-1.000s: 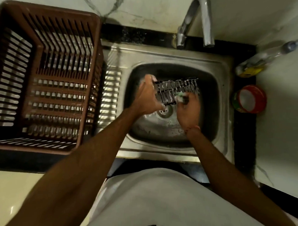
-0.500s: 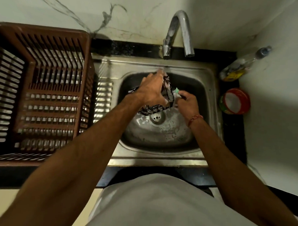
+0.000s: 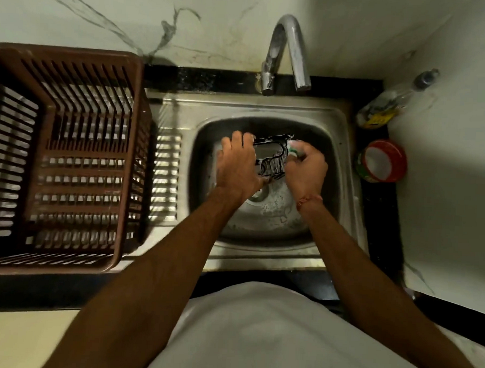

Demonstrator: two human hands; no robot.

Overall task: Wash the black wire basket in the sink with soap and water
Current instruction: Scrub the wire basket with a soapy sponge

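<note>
The small black wire basket (image 3: 273, 160) is held over the bowl of the steel sink (image 3: 335, 124), with soapy foam on its wires. My left hand (image 3: 238, 165) grips its left side, fingers curled over the top edge. My right hand (image 3: 308, 167) holds a green and white scrub pad (image 3: 293, 149) against the basket's right end. Foam and water lie round the drain (image 3: 259, 195) below. No water runs from the tap (image 3: 287, 52).
A large brown slatted plastic crate (image 3: 70, 159) stands on the draining board to the left. Right of the sink sit a red tub of white soap (image 3: 382, 160) and a clear bottle (image 3: 392, 101). A marble wall rises behind.
The basket has been turned in my hands from lying broadside to a new angle. My right hand with the pad shifted from its front face to its right end. The camera view tilted downward.
</note>
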